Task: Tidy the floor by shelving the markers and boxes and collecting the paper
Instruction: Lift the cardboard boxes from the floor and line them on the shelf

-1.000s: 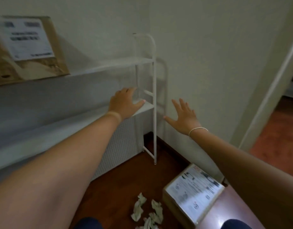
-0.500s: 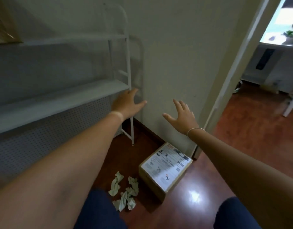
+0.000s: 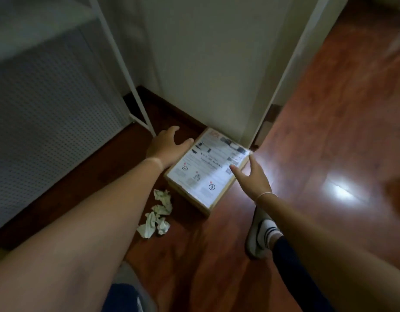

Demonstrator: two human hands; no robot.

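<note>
Our empty, spread left hand [image 3: 166, 147] and right hand [image 3: 253, 179] flank the flat brown labelled cardboard box [image 3: 205, 170], apparently to lift it.

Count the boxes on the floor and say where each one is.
1. The box lies flat on the floor against the wall by the door frame, between the left hand and right hand. Others may sit outside the view.

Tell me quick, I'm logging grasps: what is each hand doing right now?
Left hand: open, fingers spread, holding nothing, at the left edge of the cardboard box.
Right hand: open, fingers spread, holding nothing, at the box's right edge.
</note>
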